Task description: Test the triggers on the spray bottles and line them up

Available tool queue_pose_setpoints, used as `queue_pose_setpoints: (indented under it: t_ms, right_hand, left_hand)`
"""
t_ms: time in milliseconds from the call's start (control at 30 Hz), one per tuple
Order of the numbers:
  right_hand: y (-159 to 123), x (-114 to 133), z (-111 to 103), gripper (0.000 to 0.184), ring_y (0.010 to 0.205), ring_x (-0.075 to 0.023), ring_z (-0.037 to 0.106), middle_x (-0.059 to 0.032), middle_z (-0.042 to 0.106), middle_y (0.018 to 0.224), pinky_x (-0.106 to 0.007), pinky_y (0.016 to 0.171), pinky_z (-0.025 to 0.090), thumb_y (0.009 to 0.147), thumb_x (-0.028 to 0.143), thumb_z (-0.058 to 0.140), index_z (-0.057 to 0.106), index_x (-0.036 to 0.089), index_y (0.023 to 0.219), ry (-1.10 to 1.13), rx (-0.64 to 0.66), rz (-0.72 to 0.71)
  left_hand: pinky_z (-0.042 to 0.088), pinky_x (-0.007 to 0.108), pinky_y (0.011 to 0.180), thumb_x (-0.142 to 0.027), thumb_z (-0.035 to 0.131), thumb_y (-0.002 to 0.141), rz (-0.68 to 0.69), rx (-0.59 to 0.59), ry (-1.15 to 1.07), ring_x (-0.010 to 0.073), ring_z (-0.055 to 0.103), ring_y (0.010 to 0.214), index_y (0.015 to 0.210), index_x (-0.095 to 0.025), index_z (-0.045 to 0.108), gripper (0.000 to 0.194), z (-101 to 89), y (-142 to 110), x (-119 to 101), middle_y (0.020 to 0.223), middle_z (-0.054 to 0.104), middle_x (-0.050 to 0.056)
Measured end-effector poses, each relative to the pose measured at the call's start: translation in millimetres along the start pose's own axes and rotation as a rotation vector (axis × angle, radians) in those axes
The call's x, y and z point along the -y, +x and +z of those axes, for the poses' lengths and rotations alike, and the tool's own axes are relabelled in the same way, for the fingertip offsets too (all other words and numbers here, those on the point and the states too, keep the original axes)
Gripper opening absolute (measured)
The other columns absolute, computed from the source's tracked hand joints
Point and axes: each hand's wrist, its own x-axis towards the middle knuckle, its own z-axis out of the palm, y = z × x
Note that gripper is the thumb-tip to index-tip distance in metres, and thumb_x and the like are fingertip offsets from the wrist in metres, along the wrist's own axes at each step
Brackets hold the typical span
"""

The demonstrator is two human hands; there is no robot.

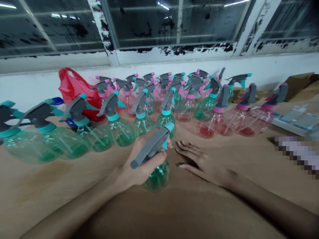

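My left hand (143,162) is wrapped around the neck of a green spray bottle (157,177) with a grey and teal trigger head. The bottle is at the middle front of the table, its nozzle pointing away to the right. Part of its neck is hidden behind my fingers. My right hand (196,159) lies on the table just right of that bottle, fingers stretched out and apart, holding nothing. Close beyond my left hand stands another green spray bottle (166,118). A pink spray bottle (206,124) is past my right fingertips.
More green spray bottles (122,131) run in a row to the left. Behind them crowd several pink and green ones. A red plastic bag (79,88) sits at the back left, cardboard (302,87) at the back right. White trays (299,118) lie right, below the windows (174,23).
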Motion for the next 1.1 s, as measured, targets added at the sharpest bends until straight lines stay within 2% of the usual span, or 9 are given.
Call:
queue_pose_setpoints:
  t_ms: [133, 433, 633, 733, 867, 967, 1100]
  right_hand:
    - [1, 0, -1, 0.054, 0.132, -0.0198, 0.024, -0.0046, 0.034, 0.142, -0.044, 0.108, 0.025, 0.088, 0.048, 0.038, 0.034, 0.022, 0.135, 0.003, 0.001, -0.002]
    - [-1, 1, -4, 0.058, 0.132, -0.0212, 0.025, -0.0052, 0.036, 0.141, -0.046, 0.108, 0.022, 0.085, 0.051, 0.043, 0.032, 0.024, 0.135, 0.092, -0.008, 0.009]
    - [-5, 30, -24, 0.075, 0.123, -0.0261, 0.040, -0.0060, 0.041, 0.137, -0.046, 0.100, 0.035, 0.072, 0.060, 0.055, 0.030, 0.028, 0.135, 0.295, 0.006, 0.139]
    - [-4, 48, -36, 0.075, 0.114, -0.0266, 0.048, -0.0080, 0.048, 0.129, -0.044, 0.093, 0.041, 0.070, 0.059, 0.058, 0.032, 0.026, 0.132, 0.344, -0.076, 0.143]
    - [-1, 57, -45, 0.069, 0.107, -0.0284, 0.052, -0.0126, 0.056, 0.116, -0.043, 0.087, 0.045, 0.071, 0.057, 0.058, 0.038, 0.018, 0.124, 0.304, -0.247, 0.169]
    - [-2, 50, -47, 0.065, 0.109, -0.0280, 0.051, -0.0135, 0.055, 0.116, -0.041, 0.087, 0.045, 0.074, 0.054, 0.055, 0.037, 0.015, 0.124, 0.230, -0.349, 0.184]
    - [-4, 31, -51, 0.062, 0.101, -0.0275, 0.055, -0.0136, 0.057, 0.110, -0.040, 0.079, 0.048, 0.073, 0.053, 0.056, 0.037, 0.015, 0.118, 0.217, -0.391, 0.256]
  left_hand:
    - [0.047, 0.025, 0.062, -0.018, 0.048, 0.073, -0.024, -0.054, -0.025, 0.0141, 0.059, 0.066, 0.077, -0.025, 0.054, 0.010, 3.4, -1, 2, 0.073, 0.060, -0.003]
    - [0.046, 0.026, 0.055, -0.021, 0.049, 0.076, -0.022, -0.155, 0.025, 0.0143, 0.058, 0.059, 0.079, -0.024, 0.052, 0.005, 11.5, -5, 10, 0.066, 0.059, -0.003]
    - [0.046, 0.024, 0.055, -0.019, 0.049, 0.078, -0.006, -0.207, 0.086, 0.0131, 0.056, 0.059, 0.095, -0.026, 0.054, 0.019, 20.9, 3, 6, 0.068, 0.058, -0.004]
    - [0.049, 0.027, 0.064, -0.021, 0.050, 0.080, -0.025, -0.195, 0.028, 0.0139, 0.059, 0.067, 0.108, -0.026, 0.053, 0.028, 36.6, 13, 3, 0.078, 0.061, -0.002]
    - [0.047, 0.032, 0.085, -0.030, 0.054, 0.081, 0.030, -0.141, -0.079, 0.0180, 0.059, 0.097, 0.115, -0.024, 0.048, 0.035, 61.8, 33, -5, 0.104, 0.061, 0.004]
    - [0.044, 0.034, 0.090, -0.034, 0.057, 0.079, 0.072, -0.092, -0.101, 0.0200, 0.056, 0.104, 0.116, -0.021, 0.047, 0.040, 75.0, 49, -12, 0.115, 0.057, 0.007]
    - [0.041, 0.041, 0.096, -0.037, 0.063, 0.075, 0.065, -0.034, -0.099, 0.0245, 0.050, 0.113, 0.126, -0.022, 0.036, 0.060, 80.1, 61, -11, 0.126, 0.050, 0.009]
